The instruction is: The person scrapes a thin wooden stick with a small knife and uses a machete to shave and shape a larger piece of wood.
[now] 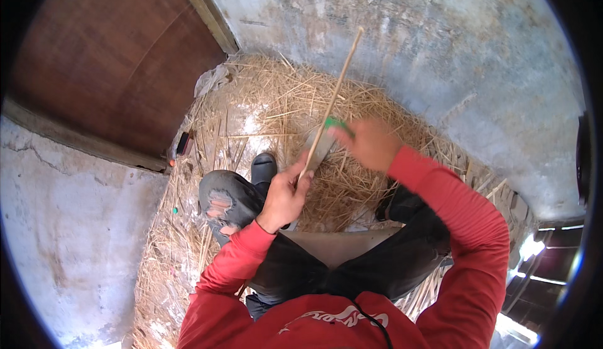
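Observation:
A long, thin, pale wooden stick (340, 82) slants up and away from my left hand (286, 195), whose fingers are closed around its lower end. My right hand (372, 145), slightly smeared by motion, grips a tool with a green handle (338, 125) close beside the stick. A flat greyish piece (323, 147), perhaps the tool's blade, lies along the stick between the two hands. Its exact kind is hard to make out. Both hands are in front of me, above the straw, between my spread knees.
Loose straw and shavings (301, 101) cover the floor. A brown door panel (119, 54) stands at the left, with plastered walls (427, 41) ahead and at the left. Beside the door's foot sits a small dark and orange object (182, 145). My boot (263, 168) is near my left hand.

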`<state>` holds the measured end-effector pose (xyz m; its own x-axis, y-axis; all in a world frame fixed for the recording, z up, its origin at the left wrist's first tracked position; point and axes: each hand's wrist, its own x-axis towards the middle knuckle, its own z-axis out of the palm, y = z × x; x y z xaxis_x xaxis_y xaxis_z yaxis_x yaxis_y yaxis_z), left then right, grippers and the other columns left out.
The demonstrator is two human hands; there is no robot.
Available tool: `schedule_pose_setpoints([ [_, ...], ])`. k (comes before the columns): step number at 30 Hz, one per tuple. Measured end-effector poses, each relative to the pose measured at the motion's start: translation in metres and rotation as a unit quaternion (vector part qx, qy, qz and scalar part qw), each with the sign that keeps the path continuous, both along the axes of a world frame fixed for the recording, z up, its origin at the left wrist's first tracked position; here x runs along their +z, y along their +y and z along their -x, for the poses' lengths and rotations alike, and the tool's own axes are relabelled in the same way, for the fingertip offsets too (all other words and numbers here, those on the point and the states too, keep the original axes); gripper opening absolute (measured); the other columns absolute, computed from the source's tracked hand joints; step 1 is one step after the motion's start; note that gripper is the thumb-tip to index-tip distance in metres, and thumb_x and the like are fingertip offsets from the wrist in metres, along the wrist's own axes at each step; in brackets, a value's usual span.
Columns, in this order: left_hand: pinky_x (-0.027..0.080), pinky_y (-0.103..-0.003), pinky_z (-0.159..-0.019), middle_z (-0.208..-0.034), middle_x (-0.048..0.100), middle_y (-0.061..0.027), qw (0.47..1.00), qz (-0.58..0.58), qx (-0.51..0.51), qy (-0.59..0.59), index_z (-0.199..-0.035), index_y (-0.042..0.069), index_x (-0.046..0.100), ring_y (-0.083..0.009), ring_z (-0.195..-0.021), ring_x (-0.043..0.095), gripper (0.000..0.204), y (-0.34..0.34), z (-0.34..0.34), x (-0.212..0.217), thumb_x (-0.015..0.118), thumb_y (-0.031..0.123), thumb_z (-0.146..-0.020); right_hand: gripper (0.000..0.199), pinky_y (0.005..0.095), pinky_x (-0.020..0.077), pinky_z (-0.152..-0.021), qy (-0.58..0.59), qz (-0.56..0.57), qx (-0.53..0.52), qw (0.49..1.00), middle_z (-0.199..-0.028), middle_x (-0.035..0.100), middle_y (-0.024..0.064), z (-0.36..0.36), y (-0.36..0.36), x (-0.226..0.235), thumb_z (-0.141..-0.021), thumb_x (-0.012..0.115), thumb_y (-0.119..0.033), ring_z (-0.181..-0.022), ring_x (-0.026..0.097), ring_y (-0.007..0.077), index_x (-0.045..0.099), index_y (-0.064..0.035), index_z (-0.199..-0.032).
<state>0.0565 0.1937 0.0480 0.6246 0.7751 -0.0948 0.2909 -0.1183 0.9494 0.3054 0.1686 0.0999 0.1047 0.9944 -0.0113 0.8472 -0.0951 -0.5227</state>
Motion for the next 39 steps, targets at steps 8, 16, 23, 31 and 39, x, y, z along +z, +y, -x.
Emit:
schedule_pose_setpoints([
  [8, 0.055, -0.035, -0.090, -0.121, 0.067, -0.0298, 0.995, -0.049, -0.078, 0.049, -0.150, 0.004, 0.048, -0.0274, -0.108, 0.073, 0.050, -0.020, 0.011, 0.000, 0.059, 0.011, -0.101, 0.070, 0.0560, 0.0509, -0.076, -0.094, -0.056, -0.176, 0.978, -0.080, 0.068, 0.0274, -0.112, 0.017, -0.017, -0.103, 0.044, -0.063, -0.081, 0.066, 0.0483, 0.071, -0.0001, -0.088],
  [16, 0.050, -0.027, -0.065, -0.072, 0.061, -0.0082, 0.987, -0.078, -0.117, 0.075, -0.147, -0.003, 0.050, -0.0065, -0.065, 0.052, 0.048, -0.027, 0.020, 0.026, 0.058, 0.005, -0.100, 0.073, 0.0554, 0.0515, -0.089, -0.084, -0.056, -0.392, 0.914, -0.098, 0.070, 0.0328, -0.212, 0.021, -0.040, -0.101, 0.043, -0.066, -0.098, 0.067, 0.0504, 0.075, 0.0001, -0.103],
  [23, 0.048, -0.026, -0.059, -0.073, 0.065, -0.0040, 0.999, 0.017, -0.027, -0.031, -0.138, 0.000, 0.061, -0.0047, -0.061, 0.049, 0.039, -0.027, 0.041, -0.017, 0.065, 0.015, -0.102, 0.073, 0.0436, 0.0505, -0.088, 0.006, -0.120, -0.362, 0.925, -0.092, 0.070, 0.0271, -0.220, -0.022, -0.028, -0.098, 0.052, -0.065, -0.091, 0.067, 0.0367, 0.073, 0.0049, -0.105],
  [31, 0.040, -0.021, -0.056, -0.069, 0.049, 0.0069, 0.982, 0.160, -0.055, -0.083, -0.150, 0.008, 0.053, -0.0019, -0.060, 0.044, 0.045, -0.030, 0.026, -0.002, 0.059, 0.020, -0.107, 0.053, 0.0322, 0.0464, -0.084, 0.267, -0.195, -0.226, 0.916, -0.088, 0.068, 0.0068, -0.152, 0.008, -0.019, -0.099, 0.065, -0.049, -0.085, 0.058, 0.0164, 0.074, 0.0028, -0.101],
  [39, 0.042, -0.022, -0.057, -0.070, 0.052, 0.0064, 0.987, 0.120, -0.085, -0.059, -0.150, 0.008, 0.053, -0.0024, -0.060, 0.046, 0.046, -0.033, 0.020, -0.005, 0.062, 0.017, -0.106, 0.036, 0.0337, 0.0385, -0.058, 0.219, -0.146, -0.132, 0.956, -0.061, 0.054, -0.0002, -0.147, 0.009, -0.019, -0.095, 0.075, -0.036, -0.060, 0.048, 0.0111, 0.075, -0.0004, -0.086],
])
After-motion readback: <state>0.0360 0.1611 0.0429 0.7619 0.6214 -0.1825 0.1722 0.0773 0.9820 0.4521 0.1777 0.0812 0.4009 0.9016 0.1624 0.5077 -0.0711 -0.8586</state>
